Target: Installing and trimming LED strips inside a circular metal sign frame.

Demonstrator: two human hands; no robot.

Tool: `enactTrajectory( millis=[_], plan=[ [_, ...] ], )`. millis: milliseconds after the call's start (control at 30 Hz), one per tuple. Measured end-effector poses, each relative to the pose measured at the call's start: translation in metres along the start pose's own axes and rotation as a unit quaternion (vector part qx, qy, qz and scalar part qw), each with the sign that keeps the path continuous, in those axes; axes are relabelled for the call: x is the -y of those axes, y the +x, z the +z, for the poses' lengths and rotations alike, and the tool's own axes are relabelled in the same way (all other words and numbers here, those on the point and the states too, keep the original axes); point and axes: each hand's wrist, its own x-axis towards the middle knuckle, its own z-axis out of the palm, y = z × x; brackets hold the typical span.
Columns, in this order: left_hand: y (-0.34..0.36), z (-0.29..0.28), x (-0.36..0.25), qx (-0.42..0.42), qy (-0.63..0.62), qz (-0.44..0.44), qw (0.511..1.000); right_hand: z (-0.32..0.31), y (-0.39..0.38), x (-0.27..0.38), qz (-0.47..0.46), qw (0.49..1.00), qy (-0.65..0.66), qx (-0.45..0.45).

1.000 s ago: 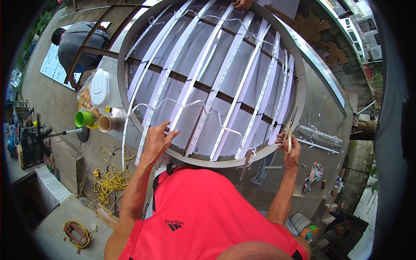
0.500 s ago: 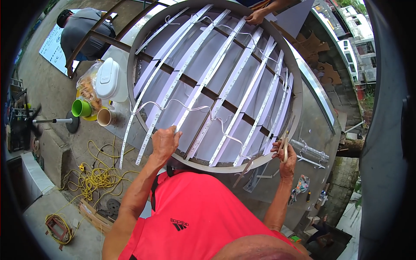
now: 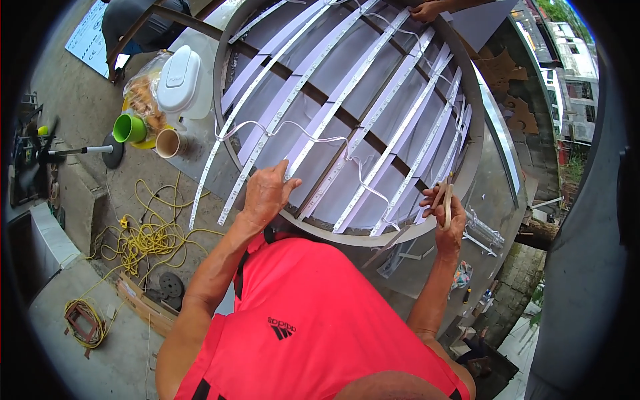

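A big round frame [image 3: 473, 160] with a grey rim lies in front of me. Several white LED strips [image 3: 331, 115] run across it over dark crossbars, joined by a looping white wire [image 3: 313, 139]. My left hand [image 3: 268, 193] is at the near rim, its thumb and forefinger closed on the lower end of one LED strip. Over the near right rim, my right hand [image 3: 448, 217] grips a hand tool with cream handles [image 3: 447, 203]; its working end is hard to make out. Two strips at the left hang past the rim.
Across the frame, another person's hand [image 3: 427, 11] touches a strip's far end. A green cup [image 3: 129, 128], a brown cup [image 3: 171, 143] and a white lidded box [image 3: 179, 79] stand left. Yellow cord [image 3: 143, 230] lies tangled on the floor. Another person [image 3: 143, 25] bends over at the far left.
The view has shifted, so the frame appears higher and farther right. My left hand stays at the same strip end, and my right hand still holds the cream-handled tool, now turned more upright.
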Motion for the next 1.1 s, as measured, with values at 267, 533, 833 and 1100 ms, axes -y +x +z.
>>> enactTrajectory(
  millis=[267, 533, 833, 1100],
  plan=[
    [-0.041, -0.027, 0.003, -0.202, -0.109, 0.071, 0.971, 0.06, 0.0, 0.01, 0.073, 0.995, 0.023, 0.069],
    [-0.079, -0.025, 0.017, -0.195, -0.081, -0.04, 0.977, 0.111, -0.009, -0.006, 0.202, 0.958, 0.038, 0.201],
    [-0.076, -0.02, 0.011, -0.023, -0.207, -0.246, 0.947, 0.141, -0.015, -0.022, 0.276, 0.92, -0.04, 0.274],
    [-0.075, -0.021, 0.022, -0.054, -0.214, -0.221, 0.95, 0.152, -0.022, -0.036, 0.262, 0.906, -0.083, 0.321]
  ],
)
